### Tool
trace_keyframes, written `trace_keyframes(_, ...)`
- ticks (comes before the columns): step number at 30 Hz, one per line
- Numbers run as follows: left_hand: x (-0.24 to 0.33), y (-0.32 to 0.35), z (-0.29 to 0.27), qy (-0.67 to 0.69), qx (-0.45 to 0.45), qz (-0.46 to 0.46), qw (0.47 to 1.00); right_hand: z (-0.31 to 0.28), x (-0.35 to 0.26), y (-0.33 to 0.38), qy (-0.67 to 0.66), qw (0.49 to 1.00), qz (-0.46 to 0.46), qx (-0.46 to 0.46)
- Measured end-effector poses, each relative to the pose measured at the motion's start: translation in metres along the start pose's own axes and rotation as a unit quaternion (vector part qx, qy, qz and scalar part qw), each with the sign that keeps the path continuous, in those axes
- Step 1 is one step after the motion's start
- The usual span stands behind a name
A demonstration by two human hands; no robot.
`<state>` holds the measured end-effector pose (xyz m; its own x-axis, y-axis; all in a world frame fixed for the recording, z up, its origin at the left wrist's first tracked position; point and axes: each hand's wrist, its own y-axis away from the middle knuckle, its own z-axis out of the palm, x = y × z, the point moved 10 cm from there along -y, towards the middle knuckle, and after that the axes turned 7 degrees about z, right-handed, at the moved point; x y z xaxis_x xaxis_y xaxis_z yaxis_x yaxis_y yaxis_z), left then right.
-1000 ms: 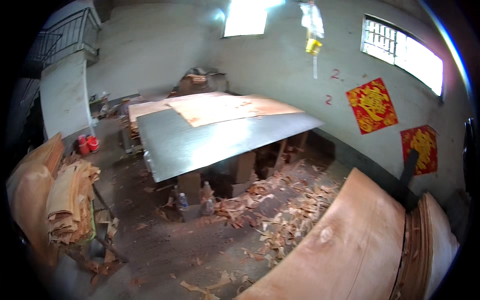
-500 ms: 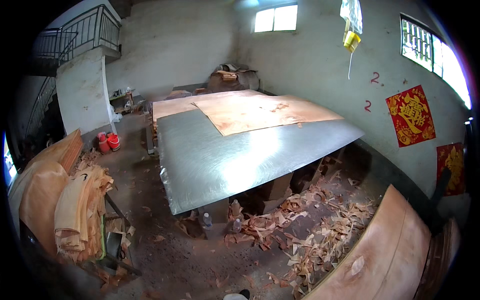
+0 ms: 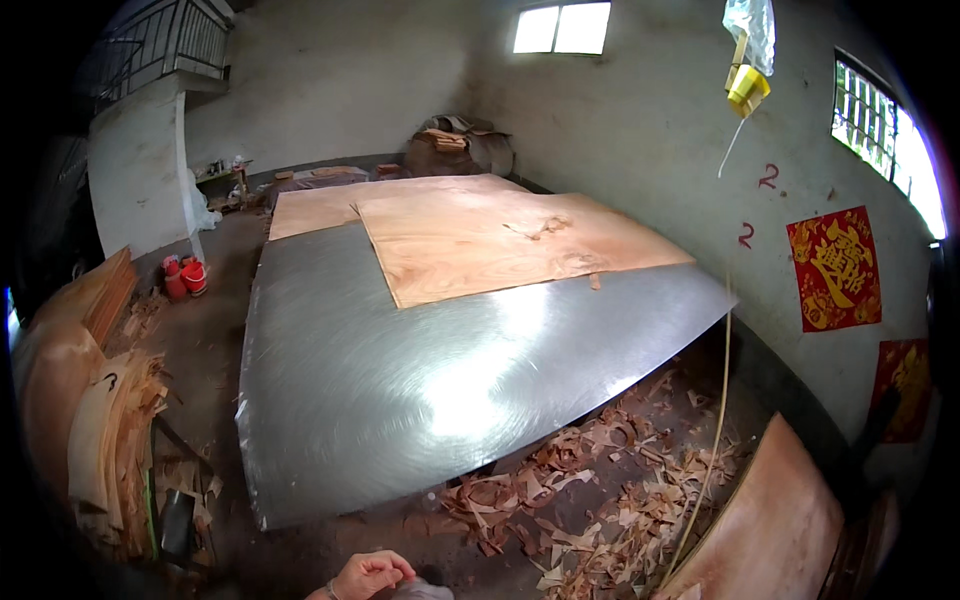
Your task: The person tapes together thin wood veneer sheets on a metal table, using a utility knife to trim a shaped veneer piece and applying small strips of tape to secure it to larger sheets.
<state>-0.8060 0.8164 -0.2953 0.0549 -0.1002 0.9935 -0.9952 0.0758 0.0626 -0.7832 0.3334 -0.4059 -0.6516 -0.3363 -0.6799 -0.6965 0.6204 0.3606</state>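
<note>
Concrete-walled workshop; steel-topped desk (image 3: 420, 390) is carrying veneer sheets (image 3: 500, 240) at its far end. One hand (image 3: 368, 577) is hovering below the desk's near edge, fingers curled together, side unclear. Judging approach step; next, reaching toward the desk.

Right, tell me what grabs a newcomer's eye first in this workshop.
The big shiny metal table fills the middle, glare on its bare near part. Pale veneer sheets cover its far half, and wood scraps litter the floor below its near right edge. On the right wall hang red paper decorations; a hand shows at the bottom edge, fingers curled.
</note>
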Motion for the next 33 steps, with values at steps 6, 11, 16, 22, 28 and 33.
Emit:
trace_keyframes(6, 0.068, -0.139, -0.001, 0.257, -0.118, 0.053, 0.958, 0.003, -0.067, -0.068, -0.02, 0.994, 0.019, 0.101)
trace_keyframes(11, 0.222, -0.201, 0.025, 0.212, -0.449, 0.354, 0.793, 0.061, -0.137, -0.112, -0.071, 0.997, -0.002, 0.022)
trace_keyframes(16, 0.232, -0.299, 0.006, 0.206, -0.391, 0.412, 0.797, 0.089, -0.224, -0.196, -0.175, 0.981, -0.082, 0.008)
trace_keyframes(22, -0.04, -0.523, -0.224, -0.164, 0.269, 0.087, 0.945, 0.146, -0.336, -0.297, -0.239, 0.962, 0.067, -0.116)
trace_keyframes(28, -0.109, -0.604, -0.313, -0.514, 0.318, -0.054, 0.795, 0.189, -0.409, -0.376, -0.217, 0.968, 0.073, -0.099)
trace_keyframes(33, -0.109, -0.637, -0.344, -0.546, 0.326, -0.108, 0.764, 0.236, -0.464, -0.378, -0.204, 0.965, 0.1, -0.128)
